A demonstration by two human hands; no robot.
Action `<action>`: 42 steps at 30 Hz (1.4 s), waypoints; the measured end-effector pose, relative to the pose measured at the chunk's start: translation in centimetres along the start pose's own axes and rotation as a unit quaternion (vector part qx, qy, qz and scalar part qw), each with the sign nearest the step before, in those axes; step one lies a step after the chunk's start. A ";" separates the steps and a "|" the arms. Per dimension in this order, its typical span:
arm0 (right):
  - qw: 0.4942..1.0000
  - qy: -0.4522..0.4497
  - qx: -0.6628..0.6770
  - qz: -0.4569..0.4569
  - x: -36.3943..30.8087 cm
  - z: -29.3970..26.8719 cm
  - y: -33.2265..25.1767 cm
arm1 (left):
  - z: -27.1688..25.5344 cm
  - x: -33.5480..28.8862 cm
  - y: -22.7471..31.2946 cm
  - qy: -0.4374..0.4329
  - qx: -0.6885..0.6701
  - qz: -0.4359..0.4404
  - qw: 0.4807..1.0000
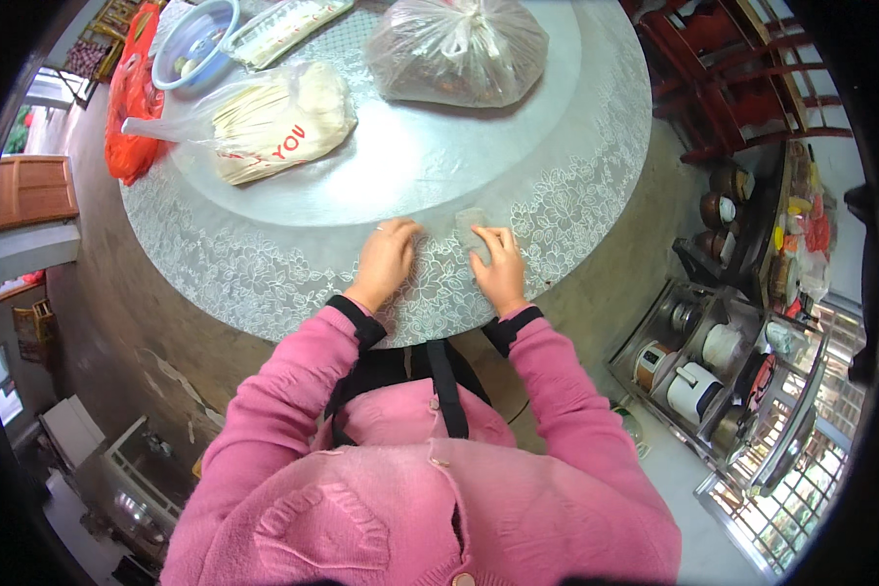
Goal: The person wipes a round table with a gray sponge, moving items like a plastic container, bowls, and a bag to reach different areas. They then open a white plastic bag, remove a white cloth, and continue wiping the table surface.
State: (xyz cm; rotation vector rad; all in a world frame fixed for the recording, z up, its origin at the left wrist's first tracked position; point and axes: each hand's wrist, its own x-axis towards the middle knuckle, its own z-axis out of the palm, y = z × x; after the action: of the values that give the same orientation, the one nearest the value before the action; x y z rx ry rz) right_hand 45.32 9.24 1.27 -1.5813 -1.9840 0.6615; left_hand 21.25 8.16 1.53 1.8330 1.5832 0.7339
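My right hand (500,272) is at the near part of the round table, its thumb and bent fingers on the edge of a small grey piece (469,223) that looks like a folded cloth or pad. To its left, my left hand (385,262) rests on the lace-patterned tablecloth (293,273), fingers slightly bent and nothing visible in them. Beyond my left hand lies a clear plastic bag of pale, stick-like noodles (283,122). A tied, bulging clear bag (459,54) with contents I cannot make out sits farther back.
A blue basin (193,44) with a few pale round items stands at the far left, beside a tray in clear wrap (288,29) and a red plastic bag (135,98) at the table's edge. Wooden chairs (723,68) stand far right; a rack with pots and cookers (693,386) is at the right.
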 end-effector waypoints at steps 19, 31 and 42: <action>0.990 -0.033 -0.009 -0.135 10.7 13.6 -13.1 | -3.8 -0.1 -8.2 0.029 0.214 -0.159 0.963; 0.995 0.039 -0.055 -0.078 13.4 9.6 -8.2 | -4.3 -0.2 -7.9 0.024 0.228 -0.153 0.961; 0.994 0.075 -0.070 -0.035 15.5 2.9 0.9 | -3.0 2.1 -5.1 0.072 0.239 -0.262 0.932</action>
State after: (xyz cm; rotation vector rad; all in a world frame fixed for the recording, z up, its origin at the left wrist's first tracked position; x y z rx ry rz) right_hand 41.17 24.43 -0.08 -1.5836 -2.0011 0.3715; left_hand 15.92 11.03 -0.18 1.5562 2.3769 0.2486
